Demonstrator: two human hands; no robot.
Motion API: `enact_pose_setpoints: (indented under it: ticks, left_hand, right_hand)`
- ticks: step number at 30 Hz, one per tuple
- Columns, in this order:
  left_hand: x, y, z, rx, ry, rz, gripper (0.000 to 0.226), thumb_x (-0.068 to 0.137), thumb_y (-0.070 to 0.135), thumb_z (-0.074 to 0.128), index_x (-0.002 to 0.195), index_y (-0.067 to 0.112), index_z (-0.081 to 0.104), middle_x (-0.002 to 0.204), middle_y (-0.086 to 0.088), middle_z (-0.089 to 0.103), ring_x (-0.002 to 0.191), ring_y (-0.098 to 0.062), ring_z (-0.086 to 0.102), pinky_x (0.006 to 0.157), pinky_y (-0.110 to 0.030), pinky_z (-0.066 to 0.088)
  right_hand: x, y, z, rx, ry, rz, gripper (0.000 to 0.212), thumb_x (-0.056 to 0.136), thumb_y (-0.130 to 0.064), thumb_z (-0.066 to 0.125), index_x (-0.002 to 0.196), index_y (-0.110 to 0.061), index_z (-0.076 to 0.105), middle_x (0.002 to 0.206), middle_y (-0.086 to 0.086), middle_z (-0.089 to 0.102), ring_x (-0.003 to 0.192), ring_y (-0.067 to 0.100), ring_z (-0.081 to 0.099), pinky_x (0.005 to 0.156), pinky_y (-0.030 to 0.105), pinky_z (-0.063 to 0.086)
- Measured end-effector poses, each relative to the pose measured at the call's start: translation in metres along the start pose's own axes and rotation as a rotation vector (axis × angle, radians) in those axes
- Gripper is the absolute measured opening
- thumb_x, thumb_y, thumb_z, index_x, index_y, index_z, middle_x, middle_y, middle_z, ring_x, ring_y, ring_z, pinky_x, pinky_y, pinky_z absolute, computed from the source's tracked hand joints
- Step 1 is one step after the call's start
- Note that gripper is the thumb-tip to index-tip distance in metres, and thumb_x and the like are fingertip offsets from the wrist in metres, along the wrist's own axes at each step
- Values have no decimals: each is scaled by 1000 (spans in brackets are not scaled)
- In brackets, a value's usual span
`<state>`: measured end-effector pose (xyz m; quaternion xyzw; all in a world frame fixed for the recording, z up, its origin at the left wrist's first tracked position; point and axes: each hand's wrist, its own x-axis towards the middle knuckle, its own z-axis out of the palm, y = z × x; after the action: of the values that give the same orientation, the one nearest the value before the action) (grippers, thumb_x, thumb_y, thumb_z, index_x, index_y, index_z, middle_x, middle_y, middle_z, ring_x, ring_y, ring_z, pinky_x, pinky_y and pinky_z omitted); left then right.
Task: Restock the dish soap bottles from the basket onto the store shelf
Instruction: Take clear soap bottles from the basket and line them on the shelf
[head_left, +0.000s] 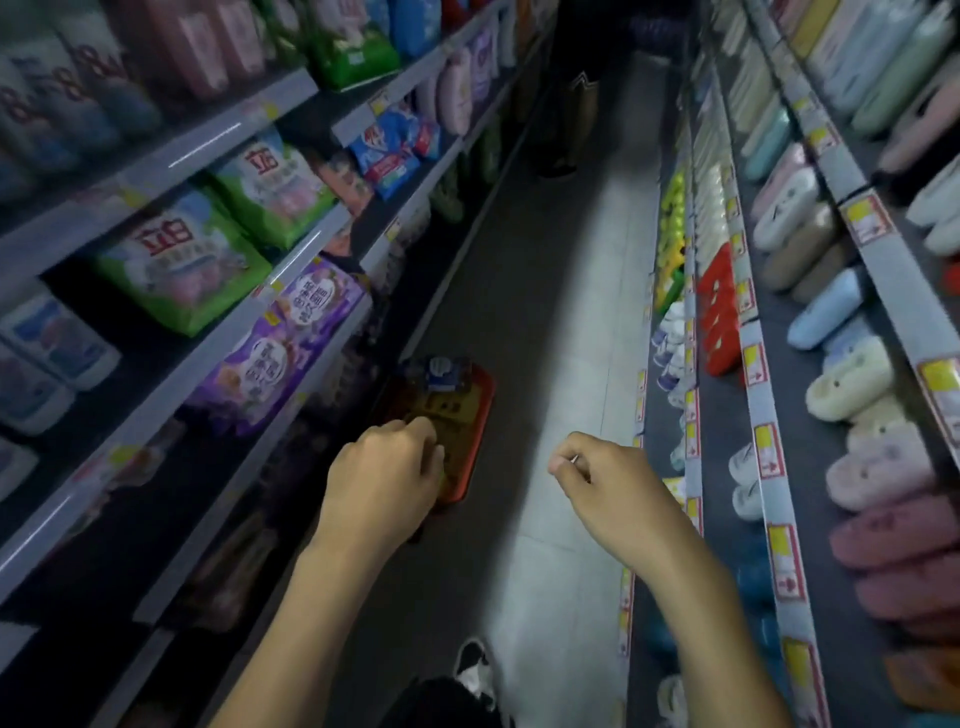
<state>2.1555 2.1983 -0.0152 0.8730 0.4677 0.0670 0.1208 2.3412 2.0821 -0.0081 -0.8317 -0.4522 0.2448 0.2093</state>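
Dish soap bottle (439, 371), blue-labelled, lies at the far end of the red basket (484, 410). It is the only one I can make out in there; the rest of the basket's inside is too dim and blurred to read. The basket sits on the aisle floor (550, 332), tight against the foot of the shelving on my left (218, 340). I judge it is parked there so each bottle needs only a short lift across.

My left hand (387, 467) hangs over the near half of the basket, knuckles up, fingers (415, 431) curled downward. Their tips are hidden behind the hand, so I cannot tell whether they grip anything. The bottle is beyond those fingers, apart from them, with the basket's orange-lit bottom showing between. To take it I would have to reach farther forward and lower.

My right hand (605, 480) floats over the pale floor, well to the right of the basket. Its fingers are loosely curled with the thumb near the forefinger, and it holds nothing that I can see. I judge it is waiting to steady or take over a bottle.

Purple packs (291, 332) fill the shelf just above the basket. Which shelf takes the soap is not clear from here.
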Motion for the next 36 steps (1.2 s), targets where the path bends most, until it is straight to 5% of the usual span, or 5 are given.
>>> enact_pose_setpoints:
  ticks: [8, 13, 19, 24, 36]
  left_hand:
    - [127, 47, 17, -26, -42, 4, 13, 102, 38, 50, 105, 28, 56, 95, 6, 60, 76, -16, 62, 63, -34, 55]
    - [200, 79, 48, 1, -63, -46, 18, 101, 38, 50, 87, 26, 52, 73, 3, 60, 64, -22, 64, 59, -39, 56]
    - [277, 116, 58, 47, -130, -153, 22, 102, 40, 46, 88, 25, 52, 78, 3, 60, 70, -21, 64, 65, -41, 57]
    - [308, 112, 56, 34, -153, -344, 20, 102, 41, 43, 102, 24, 54, 98, 6, 58, 86, -17, 61, 72, -37, 54]
    - [324, 21, 97, -115, -116, -920, 30, 102, 44, 44, 127, 29, 53, 115, 6, 57, 99, -20, 62, 70, -34, 47]
  right_hand:
    - [109, 42, -58, 25, -57, 59, 16, 101, -30, 47, 97, -30, 63, 89, -6, 70, 83, 18, 67, 77, 41, 57]
    - [196, 79, -83, 42, -156, 50, 25, 98, -15, 44, 85, -22, 64, 71, -1, 67, 73, 20, 66, 73, 41, 56]
    - [326, 99, -120, -6, -206, -127, 27, 99, -17, 46, 80, -29, 61, 78, -13, 61, 71, 2, 52, 60, 12, 38]
    - [404, 75, -136, 8, -322, -273, 15, 101, -27, 48, 93, -29, 60, 85, -11, 63, 81, 10, 60, 74, 34, 51]
    - [535, -15, -42, -381, -870, -515, 29, 101, -36, 51, 127, -26, 58, 115, 0, 67, 101, 17, 64, 91, 37, 53]
